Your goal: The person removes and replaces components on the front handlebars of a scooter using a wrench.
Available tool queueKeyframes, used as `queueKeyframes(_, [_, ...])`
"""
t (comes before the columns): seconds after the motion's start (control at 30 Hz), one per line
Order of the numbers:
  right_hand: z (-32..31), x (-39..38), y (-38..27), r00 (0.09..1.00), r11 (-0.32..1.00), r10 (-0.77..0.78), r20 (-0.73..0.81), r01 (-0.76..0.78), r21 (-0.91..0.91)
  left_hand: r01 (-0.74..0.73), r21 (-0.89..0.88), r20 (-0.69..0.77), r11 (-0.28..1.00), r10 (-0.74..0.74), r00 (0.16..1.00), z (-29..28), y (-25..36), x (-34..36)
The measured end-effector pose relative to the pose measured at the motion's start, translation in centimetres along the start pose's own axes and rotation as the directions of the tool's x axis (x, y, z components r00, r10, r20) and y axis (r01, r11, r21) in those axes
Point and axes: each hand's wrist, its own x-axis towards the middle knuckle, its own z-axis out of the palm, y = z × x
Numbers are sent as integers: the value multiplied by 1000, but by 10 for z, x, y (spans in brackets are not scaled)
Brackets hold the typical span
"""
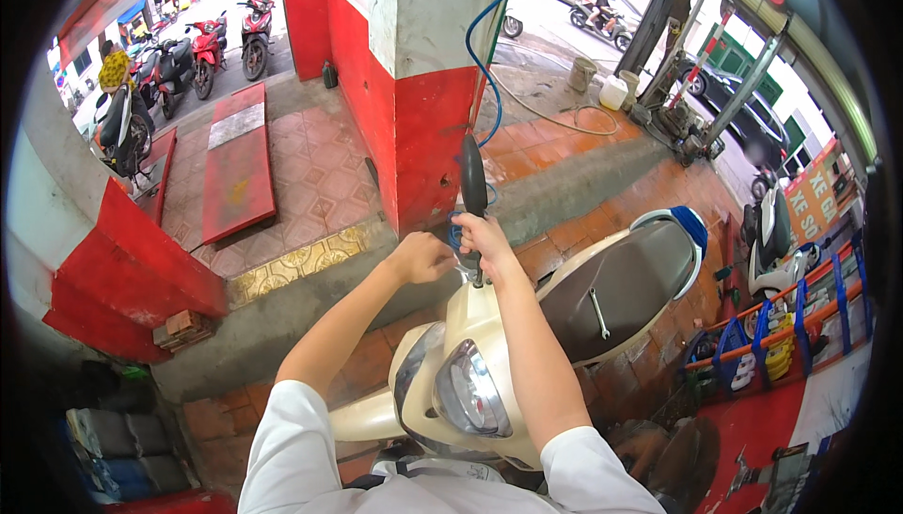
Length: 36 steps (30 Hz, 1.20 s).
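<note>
A cream scooter stands before me, its headlight towards my body. My right hand is closed round the stem of a black rear-view mirror; the mirror head rises above the fist and a bit of stem shows below. Just left of it, beside the handlebar, my left hand has its fingers curled in. Whatever those fingers hold, if anything, cannot be made out. On the dark scooter seat lies a combination wrench. A blue cloth-like bundle sits at the seat's far end.
A red and white pillar rises just beyond the handlebar, with a blue hose hanging along it. At left lies a red ramp board. A rack with blue straps stands at right. Parked motorbikes line the street side.
</note>
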Motion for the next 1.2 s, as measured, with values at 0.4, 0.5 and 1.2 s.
queueKeyframes(0.4, [-7, 8, 5, 1000, 1000, -15, 13, 15, -13, 229, -100, -66, 968, -236, 969, 26, 67, -39])
queueKeyframes(0.5, [-5, 7, 5, 1000, 999, -17, 2, 17, -37, 369, -119, -113, 922, -382, 917, 36, 86, -44])
queueKeyframes(1.2, [-9, 11, 11, 999, 999, -40, 34, 40, 19, 553, -372, 175, 745, -529, 830, 42, 76, -37])
